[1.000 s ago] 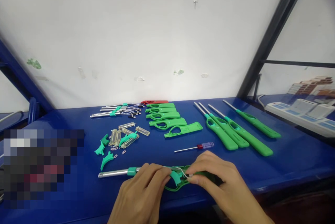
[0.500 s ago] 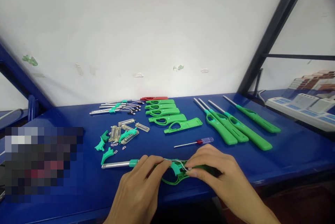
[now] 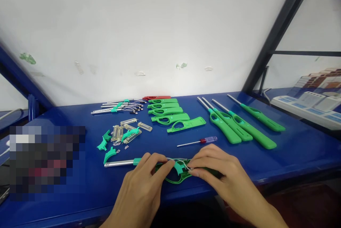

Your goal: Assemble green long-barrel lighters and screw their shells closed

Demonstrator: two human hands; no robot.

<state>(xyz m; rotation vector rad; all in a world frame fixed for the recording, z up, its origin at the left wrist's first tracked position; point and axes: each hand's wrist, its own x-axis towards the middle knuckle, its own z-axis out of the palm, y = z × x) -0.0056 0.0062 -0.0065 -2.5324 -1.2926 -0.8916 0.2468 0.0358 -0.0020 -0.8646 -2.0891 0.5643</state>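
An opened green gas lighter [image 3: 177, 180] with a long metal nozzle lies at the table's front, its inside facing up. My left hand [image 3: 144, 182] is closed round it behind the teal collar, thumb close to the teal trigger [image 3: 179, 168]. A thin white wire [image 3: 183, 163] runs along the handle's top to the fingertips of my right hand [image 3: 221, 167]. Thumb and forefinger there are pinched together on the wire's end, over the handle shell; the exact piece between them is mostly hidden. The rear of the handle is under my right hand.
Behind my hands lies a screwdriver [image 3: 197, 141]. Several green half shells [image 3: 186, 124], a red shell [image 3: 157, 97] and nozzles with wires [image 3: 114, 108] sit at the back. Clear fuel tanks [image 3: 117, 133] and loose teal triggers [image 3: 109, 155] are left, closed lighters [image 3: 226, 128] right.
The view has shifted slightly. Both hands stay on the lighter, and my right fingertips have made only a small movement at the wire.
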